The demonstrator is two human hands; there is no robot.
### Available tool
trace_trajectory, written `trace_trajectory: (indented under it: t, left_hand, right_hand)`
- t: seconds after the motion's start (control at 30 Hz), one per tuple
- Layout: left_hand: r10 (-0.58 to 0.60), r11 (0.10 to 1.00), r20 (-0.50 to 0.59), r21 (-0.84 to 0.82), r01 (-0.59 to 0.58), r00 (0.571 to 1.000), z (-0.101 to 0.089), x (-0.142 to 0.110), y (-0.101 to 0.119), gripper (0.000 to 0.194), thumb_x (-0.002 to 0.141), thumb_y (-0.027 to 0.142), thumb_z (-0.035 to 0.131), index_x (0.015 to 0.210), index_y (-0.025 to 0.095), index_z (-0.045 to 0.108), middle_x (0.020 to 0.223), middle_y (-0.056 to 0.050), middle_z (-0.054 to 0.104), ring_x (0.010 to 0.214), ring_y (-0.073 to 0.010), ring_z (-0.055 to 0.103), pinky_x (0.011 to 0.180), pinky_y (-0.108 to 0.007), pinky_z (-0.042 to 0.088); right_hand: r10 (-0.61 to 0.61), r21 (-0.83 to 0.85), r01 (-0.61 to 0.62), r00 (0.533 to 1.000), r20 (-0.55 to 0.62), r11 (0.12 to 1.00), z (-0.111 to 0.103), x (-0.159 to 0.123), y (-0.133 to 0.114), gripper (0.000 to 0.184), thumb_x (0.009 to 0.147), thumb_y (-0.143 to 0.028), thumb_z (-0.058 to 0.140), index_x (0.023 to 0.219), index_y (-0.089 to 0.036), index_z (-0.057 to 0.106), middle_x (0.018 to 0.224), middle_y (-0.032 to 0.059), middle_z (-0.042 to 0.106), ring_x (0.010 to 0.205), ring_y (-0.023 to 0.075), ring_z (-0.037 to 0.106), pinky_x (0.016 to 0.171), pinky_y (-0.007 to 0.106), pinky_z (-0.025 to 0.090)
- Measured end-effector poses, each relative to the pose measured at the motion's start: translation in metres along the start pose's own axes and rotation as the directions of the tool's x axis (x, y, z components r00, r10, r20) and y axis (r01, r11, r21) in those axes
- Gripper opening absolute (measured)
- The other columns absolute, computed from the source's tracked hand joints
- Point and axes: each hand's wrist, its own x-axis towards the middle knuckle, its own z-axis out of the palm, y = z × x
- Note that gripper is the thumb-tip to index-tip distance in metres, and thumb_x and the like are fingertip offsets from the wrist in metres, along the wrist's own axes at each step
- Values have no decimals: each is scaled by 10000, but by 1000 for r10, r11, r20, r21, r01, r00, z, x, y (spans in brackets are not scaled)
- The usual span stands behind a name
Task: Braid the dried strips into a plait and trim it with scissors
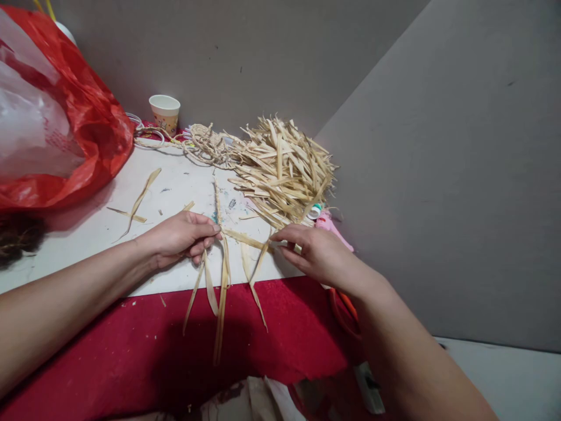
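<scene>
Head view: the left hand [186,240] pinches a twisted strand [218,202] pointing to twelve o'clock — likely steadying it — while a straw strip [245,238] runs toward three to the right hand [319,254], narrowly pinching, perhaps for tension; the straw pile [284,164] sits at that hand's eleven, presumably for reach.

Braided cord [218,202], dried plant fibre, straw-coloured, narrow; unfinished, its working end pinched in the left hand [188,237], the finished length pointing away, nearly straight, over the white tabletop [188,187]. Flat strand [245,238], same fibre, pale tan; drawn sideways from the working end to the fingers of the right hand [309,251]. Central strands [222,310], long, slender; hanging past the tabletop's front edge. Left-hand strips [210,283], two tapering tails, loose beneath the left hand. Right-hand strips [258,275], creased, dangling, tip pointed.
</scene>
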Motion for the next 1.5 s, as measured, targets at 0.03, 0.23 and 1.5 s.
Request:
trace_trajectory:
  t: [0.03, 0.23, 1.5]
  left_hand:
    - [1, 1000, -1, 0, -1, 1000, 0, -1, 0, 234, 841, 167, 546, 617, 114, 587, 482, 38, 464, 314, -21, 311, 350, -187, 387]
    - [6, 1000, -10, 19, -5, 1000, 0, -2, 1, 206, 842, 193, 549, 664, 107, 607, 474, 47, 457, 320, -20, 302, 355, -183, 387]
    - [-57, 998, -53, -27, 56, 997, 2, -3, 1, 185, 843, 164, 546, 672, 109, 589, 483, 4, 568, 351, -80, 521, 384, -194, 462]
  right_hand:
    - [43, 5, -43, 998, -36, 999, -3, 0, 6, 224, 844, -198, 503, 983, -192, 680, 961, 71, 708, 806, 167, 639, 718, 266, 451]
    - [383, 152, -354, 814, -437, 923, -16, 38, 51, 243, 771, -288, 553, 871, -144, 722, 750, 62, 703, 635, 162, 598, 619, 271, 429]
    - [624, 817, -290, 774, -107, 499, 10, 41, 15, 236, 697, -375, 702, 731, -152, 635, 603, 20, 657, 417, 89, 552, 352, 176, 372]
